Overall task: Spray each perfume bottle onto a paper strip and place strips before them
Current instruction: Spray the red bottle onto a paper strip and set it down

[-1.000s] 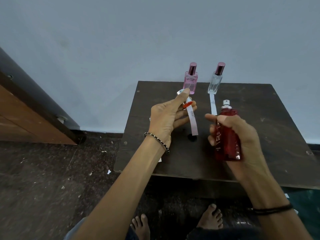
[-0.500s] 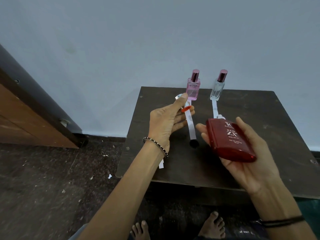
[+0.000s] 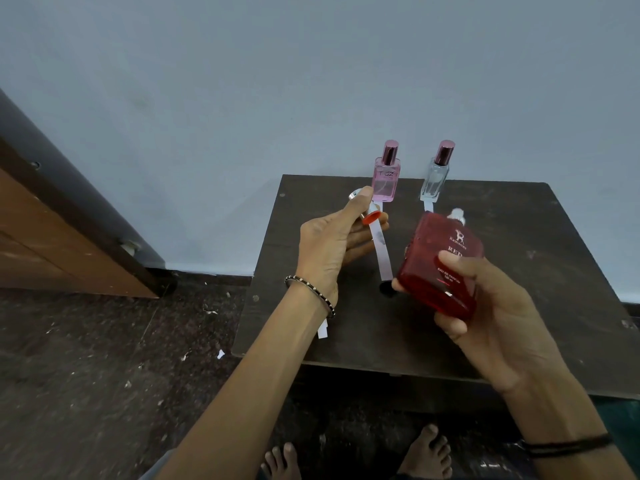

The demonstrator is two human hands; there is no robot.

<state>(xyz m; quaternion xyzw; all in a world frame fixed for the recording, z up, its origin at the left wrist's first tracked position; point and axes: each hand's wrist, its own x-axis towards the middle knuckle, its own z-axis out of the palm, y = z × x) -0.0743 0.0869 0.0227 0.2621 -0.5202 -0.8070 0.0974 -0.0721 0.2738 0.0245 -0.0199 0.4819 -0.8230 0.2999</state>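
Three bottles [image 3: 385,180] [image 3: 434,181] [image 3: 440,268], three strips [image 3: 381,251] [image 3: 428,205] [image 3: 322,331]

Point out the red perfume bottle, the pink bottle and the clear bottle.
red perfume bottle [image 3: 426,265], head view, front face.
pink bottle [image 3: 385,184], head view, glass body.
clear bottle [image 3: 433,184], head view, glass body.

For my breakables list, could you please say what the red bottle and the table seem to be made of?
The flat red perfume bottle, held by the right hand, looks like glossy translucent glass, judging by its highlights; hard plastic is possible. The dark square table looks like matt, scuffed wood or board.
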